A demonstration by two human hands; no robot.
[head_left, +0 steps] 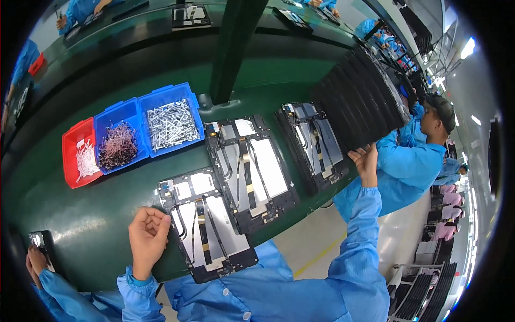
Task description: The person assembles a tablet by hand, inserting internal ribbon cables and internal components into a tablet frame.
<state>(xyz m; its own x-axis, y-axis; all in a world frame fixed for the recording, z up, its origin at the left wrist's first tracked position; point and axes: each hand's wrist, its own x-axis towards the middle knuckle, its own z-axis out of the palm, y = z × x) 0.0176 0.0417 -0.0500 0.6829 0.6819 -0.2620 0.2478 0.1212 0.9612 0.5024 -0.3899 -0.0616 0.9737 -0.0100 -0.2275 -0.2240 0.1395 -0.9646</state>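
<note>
In front of me lies an opened tablet (206, 225) with black frame, silver battery panels and ribbon cables showing. My left hand (148, 239) is beside its left edge, fingers curled and thumb pressed to them; whatever they hold, if anything, is hidden. A second opened tablet (268, 166) lies just right of the first, close against it. Further right, another opened tablet (330, 142) rests on top of a stack of black units. My right hand (365, 161) reaches to the near lower corner of a tall stack of black trays (354, 99), palm partly up, fingers apart.
Left of the tablets stand a red bin (70, 155) of white pieces, a blue bin (102, 121) of dark brownish pieces and a blue bin (144, 112) of silvery strips. A green post (230, 53) rises behind. Co-workers sit at both sides; one person (413, 155) is close by the trays.
</note>
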